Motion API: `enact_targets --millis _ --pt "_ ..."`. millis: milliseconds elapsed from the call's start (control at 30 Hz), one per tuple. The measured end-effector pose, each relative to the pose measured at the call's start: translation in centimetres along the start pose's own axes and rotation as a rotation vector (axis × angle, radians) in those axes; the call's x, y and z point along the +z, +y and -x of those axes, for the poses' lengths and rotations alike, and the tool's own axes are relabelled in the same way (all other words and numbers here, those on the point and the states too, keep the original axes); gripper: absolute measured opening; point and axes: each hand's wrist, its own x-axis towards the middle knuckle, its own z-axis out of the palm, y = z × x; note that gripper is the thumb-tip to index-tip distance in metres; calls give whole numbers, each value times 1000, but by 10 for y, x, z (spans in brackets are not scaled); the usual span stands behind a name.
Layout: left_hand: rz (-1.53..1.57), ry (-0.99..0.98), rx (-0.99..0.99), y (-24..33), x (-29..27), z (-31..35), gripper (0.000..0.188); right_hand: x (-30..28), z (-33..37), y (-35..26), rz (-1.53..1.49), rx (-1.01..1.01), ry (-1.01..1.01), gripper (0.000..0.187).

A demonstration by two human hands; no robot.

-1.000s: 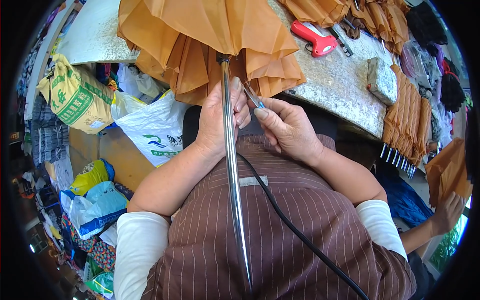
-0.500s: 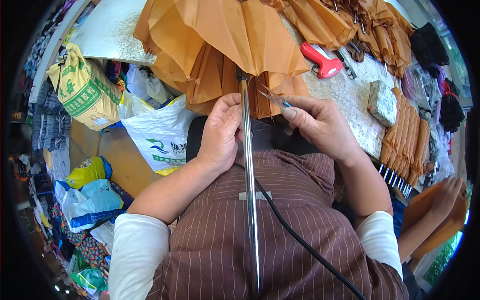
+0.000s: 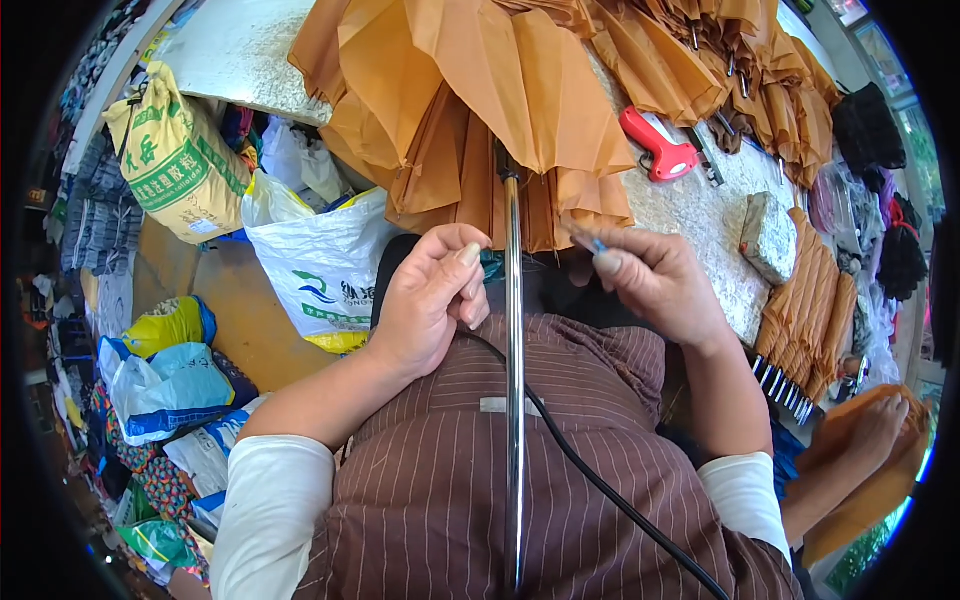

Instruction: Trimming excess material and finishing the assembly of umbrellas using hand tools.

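An orange umbrella (image 3: 480, 60) lies half-folded across the table's near edge, its canopy away from me. Its shiny metal shaft (image 3: 515, 300) runs down over my lap between my hands. Left of the shaft and apart from it, my left hand (image 3: 435, 285) is closed, thumb and forefinger pinched together; anything between them is too small to make out. To the right of the shaft, just below the canopy's edge, my right hand (image 3: 655, 280) grips small pointed metal snips (image 3: 585, 238) with a blue part, blurred now.
A red and white glue gun (image 3: 660, 148) and a stone block (image 3: 768, 238) rest on the worn table (image 3: 690, 210). Rolled umbrellas (image 3: 808, 310) lie at the right, near another person's arm (image 3: 845, 460). Bags (image 3: 310, 260) stand at the left. A black cord (image 3: 590, 465) crosses my lap.
My left hand has drawn away from the shaft and pinches its fingertips. My right hand, still with the snips, has moved slightly away from the shaft. The whole view has shifted a little.
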Motion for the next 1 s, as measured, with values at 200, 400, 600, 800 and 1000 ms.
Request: enact_targets --millis 200,400,600,800,1000 --pt "-23 42 141 11 12 2 29 6 -19 -7 -120 81 118 33" --pt "18 92 207 23 5 2 35 -1 -14 -4 -75 89 9 34" --pt "64 68 205 30 5 -3 35 3 -15 -14 -106 124 131 32" --pt "190 67 149 32 7 -14 23 11 -22 -11 -186 62 87 31" --pt "249 63 115 31 1 -17 13 12 -2 2 -231 29 122 31"
